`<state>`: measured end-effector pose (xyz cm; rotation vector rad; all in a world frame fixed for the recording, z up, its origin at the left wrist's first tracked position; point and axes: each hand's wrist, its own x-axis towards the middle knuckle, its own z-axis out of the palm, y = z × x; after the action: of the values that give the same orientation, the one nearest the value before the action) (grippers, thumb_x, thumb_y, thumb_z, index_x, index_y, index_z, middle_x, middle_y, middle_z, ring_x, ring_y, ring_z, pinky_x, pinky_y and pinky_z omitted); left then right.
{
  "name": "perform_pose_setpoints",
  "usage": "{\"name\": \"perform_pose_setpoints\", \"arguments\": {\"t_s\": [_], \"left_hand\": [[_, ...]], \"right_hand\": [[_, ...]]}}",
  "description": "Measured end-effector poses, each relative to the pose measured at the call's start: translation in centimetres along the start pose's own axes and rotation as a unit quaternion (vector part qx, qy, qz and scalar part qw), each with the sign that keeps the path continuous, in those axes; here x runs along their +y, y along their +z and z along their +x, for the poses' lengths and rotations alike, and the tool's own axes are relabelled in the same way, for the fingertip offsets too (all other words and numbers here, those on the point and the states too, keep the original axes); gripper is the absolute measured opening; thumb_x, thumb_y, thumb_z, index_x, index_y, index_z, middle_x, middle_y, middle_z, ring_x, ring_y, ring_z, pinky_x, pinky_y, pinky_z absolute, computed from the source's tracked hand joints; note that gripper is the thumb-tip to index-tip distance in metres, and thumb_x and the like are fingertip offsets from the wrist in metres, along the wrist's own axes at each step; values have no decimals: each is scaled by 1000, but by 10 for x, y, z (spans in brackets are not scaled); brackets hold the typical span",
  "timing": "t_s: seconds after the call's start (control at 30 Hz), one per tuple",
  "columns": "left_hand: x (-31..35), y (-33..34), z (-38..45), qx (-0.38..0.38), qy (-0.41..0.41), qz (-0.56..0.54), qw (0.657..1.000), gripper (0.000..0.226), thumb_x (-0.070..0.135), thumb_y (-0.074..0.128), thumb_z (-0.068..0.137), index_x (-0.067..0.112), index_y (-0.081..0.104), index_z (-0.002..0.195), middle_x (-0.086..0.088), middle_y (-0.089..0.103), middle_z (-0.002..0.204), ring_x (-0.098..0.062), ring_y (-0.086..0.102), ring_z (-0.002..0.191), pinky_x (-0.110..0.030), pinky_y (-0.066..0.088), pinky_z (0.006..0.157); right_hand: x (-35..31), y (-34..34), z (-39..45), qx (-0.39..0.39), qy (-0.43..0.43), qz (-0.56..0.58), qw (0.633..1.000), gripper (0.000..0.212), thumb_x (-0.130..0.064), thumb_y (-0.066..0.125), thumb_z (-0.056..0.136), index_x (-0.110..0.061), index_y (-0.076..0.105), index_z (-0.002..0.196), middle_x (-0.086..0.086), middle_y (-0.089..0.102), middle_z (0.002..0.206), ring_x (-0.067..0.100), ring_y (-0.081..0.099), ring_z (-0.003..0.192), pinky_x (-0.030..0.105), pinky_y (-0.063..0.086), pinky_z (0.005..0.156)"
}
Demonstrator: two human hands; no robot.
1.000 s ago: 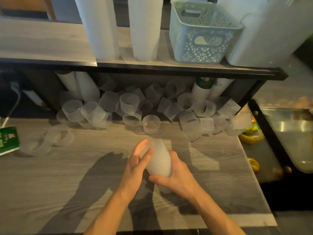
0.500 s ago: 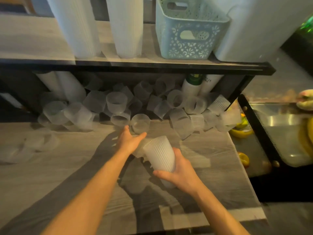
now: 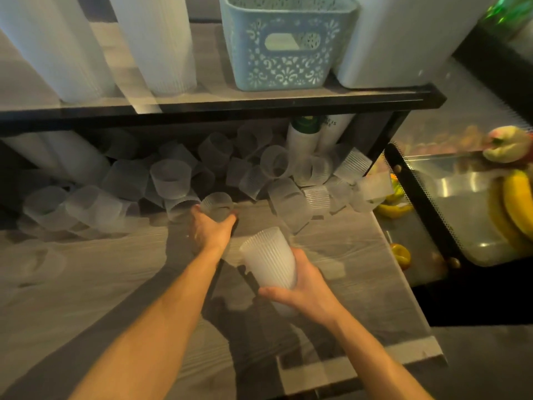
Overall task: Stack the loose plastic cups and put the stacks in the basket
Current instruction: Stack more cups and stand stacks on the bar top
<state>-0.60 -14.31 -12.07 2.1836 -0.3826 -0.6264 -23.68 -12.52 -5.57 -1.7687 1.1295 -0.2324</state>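
1. Bare counter [image 3: 86, 284] lies left of both arms; loose cups [image 3: 170, 180] crowd the back edge under the shelf [image 3: 259, 103].
2. Basket [image 3: 285, 53] stands on the shelf; contents unseen.
3. Left hand [image 3: 212, 229] grasps a single cup [image 3: 217, 207].
4. Right hand [image 3: 305, 290] grips the stack [image 3: 271, 261].

We see a grey wood-grain surface [image 3: 86, 284] under warm, dim light, with long shadows across it. Above it runs a black-edged shelf [image 3: 230, 105]. To the right stands a glass display case [image 3: 461, 212] with a black perforated frame, holding bananas [image 3: 516, 206] and other fruit.
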Motion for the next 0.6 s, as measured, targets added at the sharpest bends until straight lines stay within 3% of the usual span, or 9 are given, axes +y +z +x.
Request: {"name": "perform_pose_setpoints", "arguments": {"t_s": [0.1,0.17,0.27,0.37,0.5,0.6], "left_hand": [[-3,-21,-14,-50,0,17,999,106,68,68,74,16,21,153,-10,39,153,-33,40,138,-48,36,111],[-5,-39,-24,-72,11,41,997,96,75,63,73,18,36,146,-5,52,140,-31,48,130,-45,40,106],[3,-67,-44,-98,22,-78,992,52,49,70,84,19,56,123,6,65,107,-21,62,110,-30,47,83],[12,-94,-66,-150,38,-173,973,27,38,69,86,24,63,108,9,70,96,-9,66,95,-22,46,72],[8,-115,-92,-211,64,-211,952,40,47,69,74,29,65,109,7,72,100,-7,66,93,-22,48,74],[-2,-119,-100,-216,73,-188,955,47,61,78,66,37,67,105,8,71,102,-8,66,96,-32,50,86]], "right_hand": [[0,2,5,-2,5,-25,1000,97,-70,73,46,-31,40,128,-10,54,115,6,55,104,24,47,82],[1,3,7,-10,7,-44,999,100,-71,71,45,-26,41,129,-5,54,118,12,54,108,30,48,87],[0,4,8,-28,-1,-73,997,94,-66,78,51,-23,42,128,-1,55,120,16,54,110,32,47,88],[-4,7,9,-45,-17,-113,992,86,-51,86,65,-20,40,131,0,54,124,18,53,113,32,46,90],[-16,10,9,-77,-62,-184,978,88,-55,82,69,-22,36,136,-2,51,128,18,52,116,33,44,91],[-26,12,10,-90,-91,-194,973,89,-62,78,65,-26,36,134,-6,50,126,16,54,113,36,47,91]]}}
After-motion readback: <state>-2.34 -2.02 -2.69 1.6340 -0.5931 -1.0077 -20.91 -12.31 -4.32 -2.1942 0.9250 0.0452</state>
